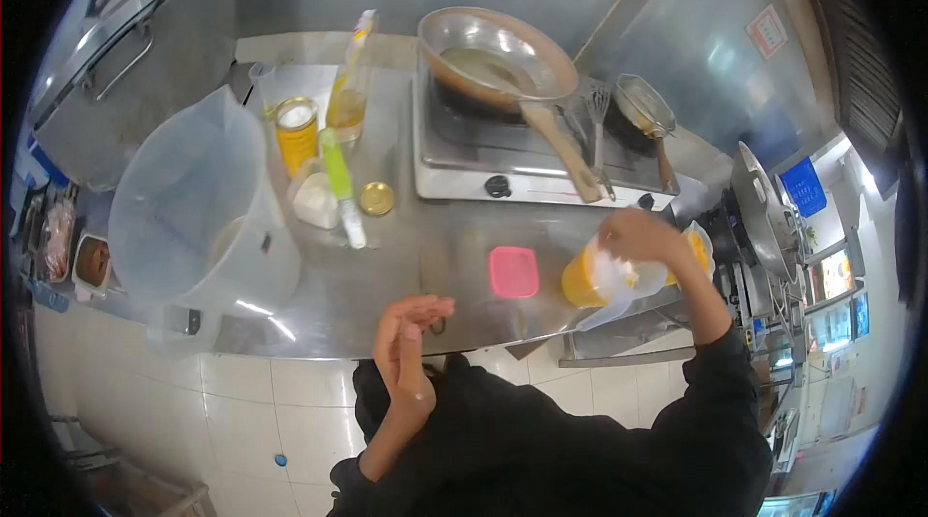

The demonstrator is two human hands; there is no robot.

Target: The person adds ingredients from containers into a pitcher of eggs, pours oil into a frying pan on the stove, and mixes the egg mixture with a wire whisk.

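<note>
Leans over a steel worktop (445, 237) with both arms in dark sleeves. Reaches with the right hand (640, 235) to a yellow tub (582, 283) near the front edge, at the right end of the worktop, fingers pointing down around its top. Impossible to say, through the blur, whether gripping the tub, the white stuff (611, 277) at its side, or neither. Has a second clear tub (698, 251) with yellow contents just beyond the right wrist. Holds the left hand (406, 343) at the front edge with fingers together and slightly bent, with nothing visible in the grasp.

Between the two hands, shows a pink square (513, 272) flat on the worktop, left of the yellow tub. Behind, bears on the stove (454, 184) a frying pan (493, 58), a whisk (600, 130) and a small pan (646, 111). To the left, gathers a yellow can (297, 142), a bottle (346, 111), a green-handled tool (335, 164) leaning across a white tub (314, 203), a gold lid (377, 198) and, farther left, a large clear jug (193, 217).
</note>
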